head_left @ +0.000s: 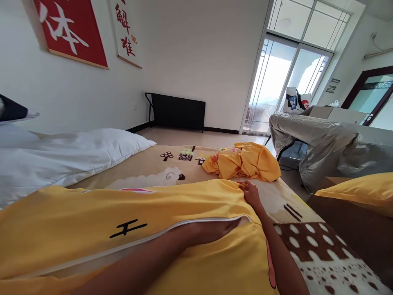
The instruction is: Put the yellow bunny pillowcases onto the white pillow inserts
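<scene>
A yellow zippered fabric cover (pixel 184 200) with black strokes and pink print lies across the near side of the bed. Its long zip opening gapes open. My left hand (pixel 219 230) reaches through that opening toward the right end of the cover, and its fingers are hidden inside the cloth. On the outside, my right hand (pixel 251 193) grips the cover's far right corner, fingers closed on gathered fabric.
A beige and brown patterned blanket (pixel 144 178) covers the bed. Crumpled yellow cloth (pixel 250 162) sits at its far edge. White pillows (pixel 101 151) lie at left. To the right are a plastic-draped table (pixel 307 127) and a box with yellow fabric (pixel 365 190) on it.
</scene>
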`<state>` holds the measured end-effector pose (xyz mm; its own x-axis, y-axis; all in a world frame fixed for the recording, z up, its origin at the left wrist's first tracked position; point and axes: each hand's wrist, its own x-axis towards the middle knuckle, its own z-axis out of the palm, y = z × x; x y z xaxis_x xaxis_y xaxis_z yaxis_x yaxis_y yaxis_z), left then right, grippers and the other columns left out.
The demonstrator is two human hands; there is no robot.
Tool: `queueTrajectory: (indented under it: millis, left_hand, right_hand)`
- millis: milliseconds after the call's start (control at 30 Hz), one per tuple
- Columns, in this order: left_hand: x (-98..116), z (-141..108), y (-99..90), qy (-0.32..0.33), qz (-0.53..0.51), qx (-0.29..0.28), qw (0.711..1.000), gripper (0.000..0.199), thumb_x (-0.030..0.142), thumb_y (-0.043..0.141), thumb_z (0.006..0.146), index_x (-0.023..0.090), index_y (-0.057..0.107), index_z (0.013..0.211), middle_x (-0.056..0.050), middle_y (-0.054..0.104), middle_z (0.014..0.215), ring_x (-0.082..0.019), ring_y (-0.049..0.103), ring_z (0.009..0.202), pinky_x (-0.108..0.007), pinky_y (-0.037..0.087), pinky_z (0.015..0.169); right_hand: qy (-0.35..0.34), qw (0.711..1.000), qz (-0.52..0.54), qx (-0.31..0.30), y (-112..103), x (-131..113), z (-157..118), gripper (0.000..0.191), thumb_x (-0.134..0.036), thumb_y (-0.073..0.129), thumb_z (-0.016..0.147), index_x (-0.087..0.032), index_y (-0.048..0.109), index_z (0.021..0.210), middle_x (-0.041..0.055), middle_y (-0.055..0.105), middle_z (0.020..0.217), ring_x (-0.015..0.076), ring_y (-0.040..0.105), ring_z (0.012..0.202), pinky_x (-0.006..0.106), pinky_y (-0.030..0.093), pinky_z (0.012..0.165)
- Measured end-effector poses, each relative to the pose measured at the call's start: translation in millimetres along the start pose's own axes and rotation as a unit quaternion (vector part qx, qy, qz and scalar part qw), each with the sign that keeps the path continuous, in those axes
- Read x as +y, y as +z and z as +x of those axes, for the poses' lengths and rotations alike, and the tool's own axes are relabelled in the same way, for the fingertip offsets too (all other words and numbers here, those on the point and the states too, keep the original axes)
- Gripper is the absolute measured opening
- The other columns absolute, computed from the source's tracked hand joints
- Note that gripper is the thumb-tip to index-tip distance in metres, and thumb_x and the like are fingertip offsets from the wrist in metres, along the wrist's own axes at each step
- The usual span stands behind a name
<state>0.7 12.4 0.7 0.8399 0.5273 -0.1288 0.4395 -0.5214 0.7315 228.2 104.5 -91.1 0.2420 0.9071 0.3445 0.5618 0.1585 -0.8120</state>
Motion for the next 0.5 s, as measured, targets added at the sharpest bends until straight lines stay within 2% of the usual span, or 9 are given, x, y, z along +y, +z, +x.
queueTrajectory:
  millis: [133,200,267,333,400,500]
  left_hand:
    - [21.1,-14.2,-6.6,0.041,0.017,-0.102,0.994,0.050,0.030,0.037,0.090,0.029,0.037,0.139,0.003,0.039,0.144,-0.020,0.039,0.131,-0.035,0.029,0.110]
    - [33.7,-26.7,-5.7,0.070,0.042,-0.102,0.991,0.051,0.026,0.040,0.088,0.031,0.038,0.139,0.003,0.041,0.144,-0.020,0.039,0.131,-0.035,0.027,0.111]
    - [45.6,-41.2,0.1,0.087,0.103,-0.066,0.989,0.049,0.026,0.041,0.088,0.029,0.040,0.137,0.001,0.042,0.143,-0.022,0.039,0.131,-0.036,0.026,0.112]
    - [52.5,-56.6,10.4,0.105,0.177,-0.006,0.979,0.048,0.029,0.044,0.089,0.026,0.042,0.136,-0.002,0.042,0.143,-0.023,0.037,0.132,-0.037,0.024,0.113]
    - [52.0,-75.9,22.9,0.124,0.244,0.042,0.961,0.047,0.033,0.041,0.091,0.026,0.039,0.138,-0.004,0.042,0.143,-0.023,0.036,0.133,-0.037,0.024,0.113]
    - [44.0,-126.0,36.4,0.158,0.339,0.087,0.923,0.045,0.034,0.029,0.096,0.032,0.031,0.141,0.000,0.048,0.139,-0.018,0.042,0.129,-0.037,0.028,0.111]
  right_hand:
    - [-0.045,0.997,-0.032,0.061,-12.3,-32.8,-5.7,0.020,-0.039,0.050,0.074,-0.022,0.053,0.085,0.0053,0.065,0.078,0.0225,0.058,0.076,0.033,0.042,0.074]
    - [-0.072,0.992,-0.033,0.098,-20.3,-52.0,-12.4,0.022,-0.038,0.046,0.078,-0.022,0.052,0.091,0.0070,0.065,0.084,0.0232,0.059,0.079,0.033,0.042,0.075]
    - [-0.093,0.984,-0.035,0.151,-26.0,-71.0,-20.1,0.022,-0.037,0.043,0.080,-0.021,0.051,0.092,0.0092,0.065,0.087,0.0238,0.059,0.081,0.034,0.042,0.075]
    - [-0.120,0.973,-0.042,0.194,-31.0,-92.0,-28.2,0.020,-0.036,0.043,0.081,-0.021,0.051,0.090,0.0099,0.065,0.086,0.0238,0.060,0.079,0.034,0.043,0.073]
    - [-0.171,0.961,-0.054,0.210,-39.4,-117.4,-36.3,0.017,-0.033,0.043,0.081,-0.021,0.052,0.088,0.0080,0.065,0.082,0.0224,0.060,0.073,0.033,0.043,0.068]
    - [-0.270,0.927,-0.066,0.253,-65.1,-161.4,-47.9,0.012,-0.029,0.046,0.080,-0.022,0.054,0.086,0.0038,0.064,0.077,0.0187,0.059,0.067,0.029,0.043,0.063]
